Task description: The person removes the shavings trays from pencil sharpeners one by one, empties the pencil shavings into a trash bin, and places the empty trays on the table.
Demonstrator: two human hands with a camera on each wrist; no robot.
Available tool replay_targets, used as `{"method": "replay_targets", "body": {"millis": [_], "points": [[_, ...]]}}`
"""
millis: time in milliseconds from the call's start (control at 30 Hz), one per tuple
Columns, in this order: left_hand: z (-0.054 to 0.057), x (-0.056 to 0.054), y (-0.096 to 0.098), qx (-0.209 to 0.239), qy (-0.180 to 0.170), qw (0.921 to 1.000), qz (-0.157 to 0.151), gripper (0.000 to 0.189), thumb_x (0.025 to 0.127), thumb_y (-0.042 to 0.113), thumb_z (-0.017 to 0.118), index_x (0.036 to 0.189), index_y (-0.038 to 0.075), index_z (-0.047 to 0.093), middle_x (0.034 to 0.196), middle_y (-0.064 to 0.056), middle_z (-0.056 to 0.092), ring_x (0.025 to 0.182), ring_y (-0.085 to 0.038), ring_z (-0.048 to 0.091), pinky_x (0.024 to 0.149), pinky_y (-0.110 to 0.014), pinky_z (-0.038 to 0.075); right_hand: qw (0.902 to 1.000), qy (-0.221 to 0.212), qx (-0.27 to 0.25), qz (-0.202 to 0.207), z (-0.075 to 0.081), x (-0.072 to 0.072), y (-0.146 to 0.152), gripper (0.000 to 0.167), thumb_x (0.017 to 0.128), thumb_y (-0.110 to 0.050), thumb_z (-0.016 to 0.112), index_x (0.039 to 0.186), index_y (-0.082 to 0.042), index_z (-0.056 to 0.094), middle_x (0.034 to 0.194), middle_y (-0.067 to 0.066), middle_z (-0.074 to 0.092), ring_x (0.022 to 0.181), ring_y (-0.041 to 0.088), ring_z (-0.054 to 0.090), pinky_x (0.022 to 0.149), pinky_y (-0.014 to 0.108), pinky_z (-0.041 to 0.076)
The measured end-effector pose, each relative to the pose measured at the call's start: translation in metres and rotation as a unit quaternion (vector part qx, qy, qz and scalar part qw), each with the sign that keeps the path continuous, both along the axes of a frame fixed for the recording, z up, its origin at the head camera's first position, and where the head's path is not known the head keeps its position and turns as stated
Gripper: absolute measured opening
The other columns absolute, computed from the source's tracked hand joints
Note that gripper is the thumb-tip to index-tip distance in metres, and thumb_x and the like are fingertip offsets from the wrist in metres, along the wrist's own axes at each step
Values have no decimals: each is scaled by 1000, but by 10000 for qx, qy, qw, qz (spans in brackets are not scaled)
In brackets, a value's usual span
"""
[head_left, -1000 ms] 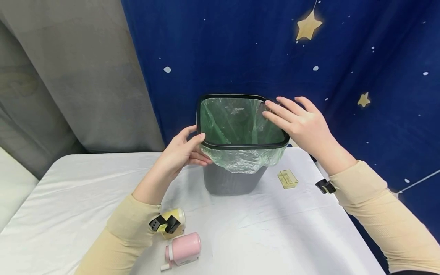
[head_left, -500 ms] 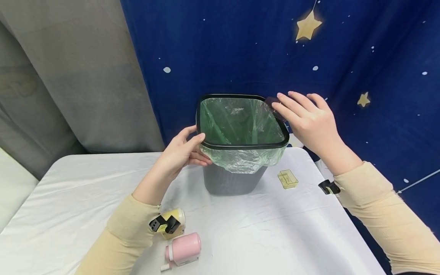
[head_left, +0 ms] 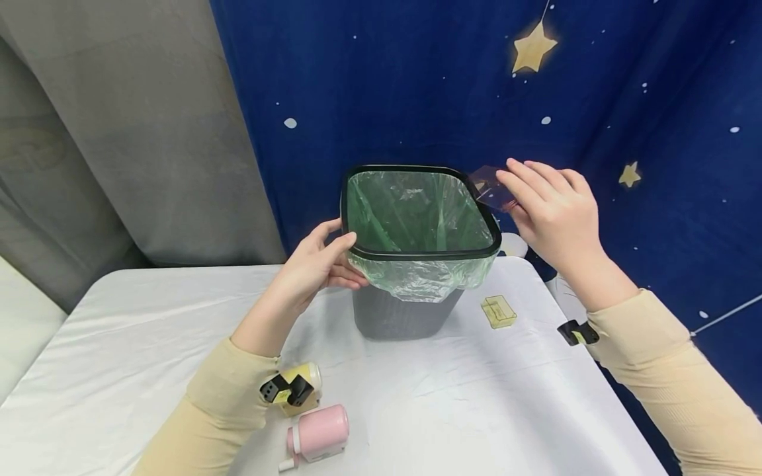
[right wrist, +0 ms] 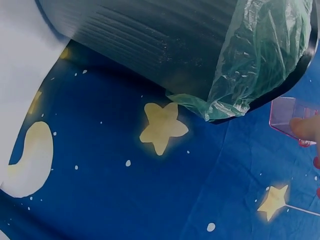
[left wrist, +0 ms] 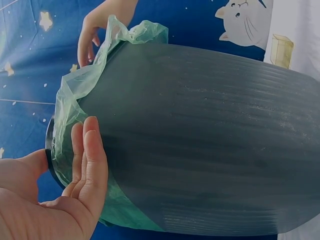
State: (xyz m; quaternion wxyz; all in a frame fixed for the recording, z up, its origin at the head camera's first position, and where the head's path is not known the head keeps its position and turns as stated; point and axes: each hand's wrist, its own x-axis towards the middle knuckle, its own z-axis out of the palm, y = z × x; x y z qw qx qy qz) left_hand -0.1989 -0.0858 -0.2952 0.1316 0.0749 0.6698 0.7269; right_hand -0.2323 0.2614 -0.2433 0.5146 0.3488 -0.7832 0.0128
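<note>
A grey bin (head_left: 405,317) with a black rim stands on the table, lined with a thin green bin bag (head_left: 417,277) folded over its edge. My left hand (head_left: 318,261) grips the left front corner of the rim, thumb on top and fingers beneath over the bag, as the left wrist view shows. Beyond the bin's right edge, my right hand (head_left: 550,211) pinches a see-through pink shavings drawer (head_left: 493,188), its far end overlapping the rim in the head view. In the right wrist view the drawer (right wrist: 285,115) shows beside the rim, with a fingertip on it.
A see-through yellow drawer (head_left: 499,311) lies right of the bin. Near my left forearm lie a pink crank pencil sharpener (head_left: 323,433) and a yellow one (head_left: 306,377), partly hidden by the wrist camera. Behind the white-covered table (head_left: 452,410) hangs a blue star curtain (head_left: 417,79).
My right hand has moved right, away from over the bin's opening, bringing the pink drawer out past the rim and into clearer view. The left hand and bin have stayed put.
</note>
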Motion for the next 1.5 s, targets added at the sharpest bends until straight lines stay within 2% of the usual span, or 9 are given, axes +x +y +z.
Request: {"method": "replay_targets", "body": {"millis": [100,267,500,633,933,1100,1233,1400,1500], "points": [[0,0,0,2,9,10000,4,70,99,33,53,153,16,11,81,-23,66,74,-33,69,70,-41,57,9997,-71,-249,-51,0,0,2,51,75,-2,74,124,-8,64,128,8,60,111,32,58,82,54,42],[-1,1,-1,37,13,10000,10,71,99,33,53,153,16,11,80,-23,66,74,-34,69,71,-43,56,9971,-224,-598,-419,-1,3,4,53,76,-8,78,127,-7,61,129,8,60,111,32,58,83,53,43],[0,0,1,45,3,10000,-8,71,99,34,54,153,16,11,80,-23,66,75,-34,69,71,-42,56,9818,-761,-1405,-1022,-7,9,11,57,76,-13,81,127,-5,59,122,14,62,108,35,57,85,54,42],[-1,0,1,17,25,10000,-24,72,99,35,54,153,16,10,81,-24,67,76,-35,69,71,-42,56,9660,-1059,-2036,-1192,-12,10,13,58,75,-16,83,127,-5,60,119,17,63,106,36,56,83,54,40],[-1,-1,1,42,43,10000,-23,70,99,33,53,153,16,10,81,-24,66,75,-34,69,72,-43,56,9243,-1605,-3179,-1376,-35,8,22,57,80,-23,79,130,-7,55,119,14,64,109,33,57,91,52,41],[-2,0,1,21,51,10000,-22,70,100,33,52,153,17,11,81,-24,66,75,-34,69,72,-43,56,9084,-1729,-3527,-1432,-53,8,30,54,81,-22,77,128,-5,56,117,15,65,109,28,59,87,47,44],[-2,-1,0,-5,97,10000,0,70,99,33,52,153,16,11,82,-24,66,75,-34,69,72,-44,56,8928,-1798,-3765,-1697,-66,10,37,53,82,-23,76,127,-4,56,116,14,66,107,27,61,81,41,43],[-2,-1,0,14,86,10000,5,68,100,32,52,153,16,11,81,-24,66,74,-34,69,70,-42,56,8675,-2050,-4005,-2123,-81,18,46,54,84,-29,74,129,-5,55,119,11,65,109,24,60,77,31,38],[-3,-1,1,42,63,10000,-14,69,100,32,52,153,16,11,81,-24,67,74,-34,69,70,-42,57,8483,-2283,-4174,-2326,-89,25,52,56,84,-32,73,130,-5,53,121,10,64,110,24,59,79,33,37]]}}
